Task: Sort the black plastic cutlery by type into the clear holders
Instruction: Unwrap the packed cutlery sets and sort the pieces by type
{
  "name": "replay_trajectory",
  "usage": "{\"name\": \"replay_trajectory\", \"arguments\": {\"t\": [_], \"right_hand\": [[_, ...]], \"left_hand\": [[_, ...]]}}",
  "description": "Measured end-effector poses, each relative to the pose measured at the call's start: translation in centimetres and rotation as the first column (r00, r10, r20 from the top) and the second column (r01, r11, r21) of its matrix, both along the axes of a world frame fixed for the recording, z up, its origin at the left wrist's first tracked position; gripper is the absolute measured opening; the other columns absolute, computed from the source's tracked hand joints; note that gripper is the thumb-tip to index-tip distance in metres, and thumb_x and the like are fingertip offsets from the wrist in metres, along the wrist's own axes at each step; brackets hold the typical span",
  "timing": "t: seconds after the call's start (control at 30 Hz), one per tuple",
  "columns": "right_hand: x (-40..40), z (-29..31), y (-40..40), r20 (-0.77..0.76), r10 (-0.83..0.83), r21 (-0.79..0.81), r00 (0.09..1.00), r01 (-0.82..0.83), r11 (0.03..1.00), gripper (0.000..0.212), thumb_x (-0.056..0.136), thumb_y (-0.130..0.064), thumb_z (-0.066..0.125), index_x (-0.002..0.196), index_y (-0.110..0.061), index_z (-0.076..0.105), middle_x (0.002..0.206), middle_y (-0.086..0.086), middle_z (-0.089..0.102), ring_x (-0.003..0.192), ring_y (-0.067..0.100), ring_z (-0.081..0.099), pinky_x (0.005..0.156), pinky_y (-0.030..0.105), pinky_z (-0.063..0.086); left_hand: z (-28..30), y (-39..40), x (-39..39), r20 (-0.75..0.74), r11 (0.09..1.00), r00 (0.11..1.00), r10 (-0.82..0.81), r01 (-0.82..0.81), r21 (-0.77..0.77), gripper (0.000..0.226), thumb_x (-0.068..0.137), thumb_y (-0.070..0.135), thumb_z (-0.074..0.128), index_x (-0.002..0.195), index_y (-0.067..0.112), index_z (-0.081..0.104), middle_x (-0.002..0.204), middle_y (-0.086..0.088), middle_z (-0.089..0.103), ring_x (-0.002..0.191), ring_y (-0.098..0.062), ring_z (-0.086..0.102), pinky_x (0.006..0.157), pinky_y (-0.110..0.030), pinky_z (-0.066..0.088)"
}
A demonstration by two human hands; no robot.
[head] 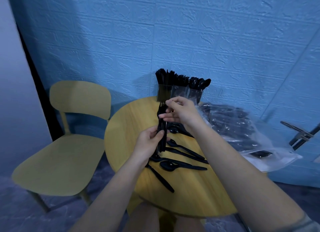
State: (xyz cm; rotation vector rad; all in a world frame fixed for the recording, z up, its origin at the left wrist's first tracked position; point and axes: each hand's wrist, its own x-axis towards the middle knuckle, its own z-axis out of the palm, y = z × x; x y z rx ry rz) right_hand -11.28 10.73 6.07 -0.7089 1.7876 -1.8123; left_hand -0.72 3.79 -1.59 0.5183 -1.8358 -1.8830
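My worktop [131, 145] is a round, yellow wood-grain top. At its far edge stand three clear holders [180, 93] side by side, each packed with black cutlery. Loose black spoons and knives [180, 162] lie scattered across the middle. A clear plastic bag [242, 136] of cutlery overlaps the right edge.

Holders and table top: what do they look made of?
Holders: clear rigid plastic, probably acrylic; the cutlery shows through and the walls glint. Table top: yellowish wood or wood-look laminate with faint grain lines and a smooth satin surface; which one cannot be told.
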Motion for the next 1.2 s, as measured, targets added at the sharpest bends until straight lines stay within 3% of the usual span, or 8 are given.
{"name": "replay_trajectory", "arguments": {"t": [0.23,0.37,0.47,0.57,0.63,0.87,1.07,1.2], "right_hand": [[-1.4,-0.1,-0.3,-0.033,-0.001,0.002,0.999,0.001,1.000,0.012,0.091,-0.011,0.062,0.095,-0.003,0.054,0.074,0.012,0.061,0.056,0.015,0.069,0.052,0.022,0.056],[-2.8,0.8,-0.2,-0.202,0.063,0.164,0.977,-0.030,0.986,0.015,0.089,-0.019,0.065,0.093,-0.006,0.060,0.071,0.007,0.065,0.045,0.009,0.059,0.041,0.018,0.045],[-5.1,0.4,-0.1,-0.429,-0.040,0.223,0.902,0.148,0.963,0.019,0.090,-0.028,0.063,0.101,-0.013,0.064,0.072,0.001,0.064,0.048,0.007,0.054,0.043,0.017,0.042],[-7.9,-1.9,-1.1,-0.684,0.160,0.514,0.712,0.314,0.798,0.020,0.092,-0.023,0.059,0.109,-0.015,0.066,0.096,-0.001,0.066,0.070,0.007,0.057,0.064,0.018,0.048],[-9.4,-4.0,-2.5,-0.671,0.404,0.697,0.622,0.342,0.630,0.026,0.092,-0.022,0.060,0.117,-0.015,0.064,0.118,0.005,0.063,0.099,0.016,0.060,0.086,0.028,0.049],[-11.6,-6.6,-4.8,-0.534,0.598,0.844,0.598,0.338,0.416,0.042,0.089,-0.024,0.065,0.129,-0.018,0.056,0.136,0.007,0.049,0.118,0.025,0.052,0.098,0.033,0.045],[-11.8,-6.2,-3.7,-0.656,0.587,0.755,0.474,0.405,0.516,0.025,0.092,-0.024,0.058,0.114,-0.012,0.063,0.112,0.009,0.062,0.093,0.020,0.059,0.080,0.029,0.051],[-11.5,-4.0,-2.4,-0.787,0.271,0.543,0.554,0.414,0.731,0.026,0.094,-0.012,0.053,0.117,-0.013,0.066,0.105,0.009,0.068,0.072,0.013,0.056,0.065,0.020,0.047]], "left_hand": [[0.5,-0.2,-0.1,-0.055,0.964,0.994,-0.096,0.106,0.243,0.017,0.097,0.011,0.049,0.106,0.015,0.063,0.092,0.000,0.070,0.081,-0.009,0.068,0.072,-0.025,0.058],[0.8,-0.8,-0.8,-0.030,0.960,0.995,-0.094,0.099,0.262,0.017,0.095,0.006,0.052,0.101,0.015,0.065,0.089,-0.002,0.067,0.075,-0.008,0.063,0.066,-0.023,0.057],[0.6,-1.7,-1.2,-0.009,0.959,1.000,-0.015,0.017,0.284,0.019,0.095,0.006,0.052,0.110,0.006,0.063,0.089,-0.003,0.067,0.078,-0.011,0.062,0.073,-0.028,0.057],[0.3,-2.4,-1.5,-0.015,0.944,1.000,0.027,-0.020,0.328,0.015,0.095,0.006,0.052,0.101,0.009,0.065,0.090,-0.004,0.068,0.081,-0.013,0.062,0.073,-0.029,0.056],[0.2,-2.6,-1.7,-0.018,0.938,0.999,0.030,-0.022,0.346,0.015,0.095,0.006,0.052,0.094,0.014,0.065,0.090,-0.004,0.068,0.081,-0.014,0.062,0.077,-0.031,0.056],[-0.3,-3.2,-2.8,-0.002,0.934,1.000,0.029,-0.027,0.355,0.017,0.094,0.007,0.053,0.108,0.008,0.064,0.091,-0.004,0.068,0.082,-0.012,0.064,0.074,-0.027,0.056],[-0.5,-3.7,-3.2,0.009,0.939,0.999,0.035,-0.036,0.342,0.024,0.095,0.008,0.052,0.117,0.005,0.061,0.091,-0.004,0.067,0.083,-0.015,0.064,0.075,-0.028,0.055],[-0.5,-3.8,-3.4,0.003,0.938,0.999,0.048,-0.046,0.344,0.022,0.095,0.008,0.053,0.115,0.005,0.062,0.091,-0.003,0.068,0.083,-0.014,0.064,0.079,-0.031,0.054]]}}
